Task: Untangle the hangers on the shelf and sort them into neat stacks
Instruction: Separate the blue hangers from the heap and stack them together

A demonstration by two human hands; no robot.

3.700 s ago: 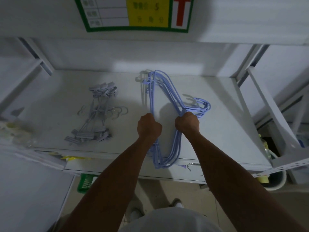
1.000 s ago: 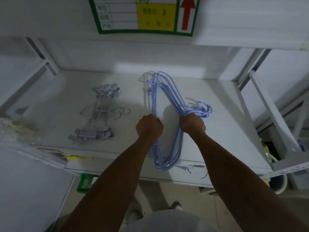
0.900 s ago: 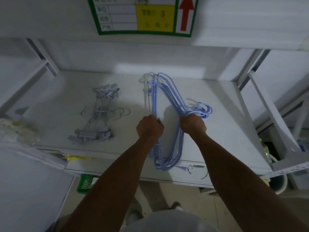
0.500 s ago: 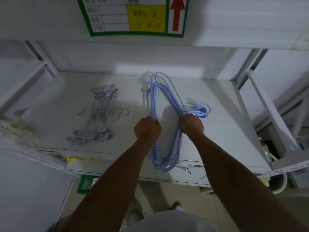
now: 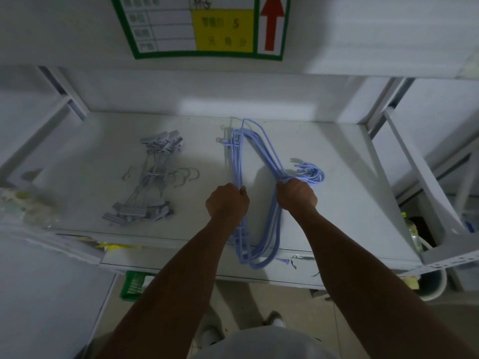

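A bundle of light blue hangers (image 5: 255,149) lies lengthwise on the white shelf (image 5: 344,203), its near end overhanging the front edge and its hooks (image 5: 311,173) fanned out to the right. My left hand (image 5: 228,200) is closed around the straight bars on the bundle's left side. My right hand (image 5: 296,194) is closed around the necks just below the hooks. A pile of grey clip hangers (image 5: 153,177) lies to the left, apart from both hands.
A labelled sign with a red arrow (image 5: 207,27) hangs on the shelf above. Diagonal shelf braces (image 5: 414,174) stand at the right and left. A clear plastic bag (image 5: 26,206) sits at the left edge. A white bucket (image 5: 432,283) stands on the floor at the right.
Both hands keep their grip on the blue hangers. The bundle has shifted only slightly, and the hooks look a little more gathered.
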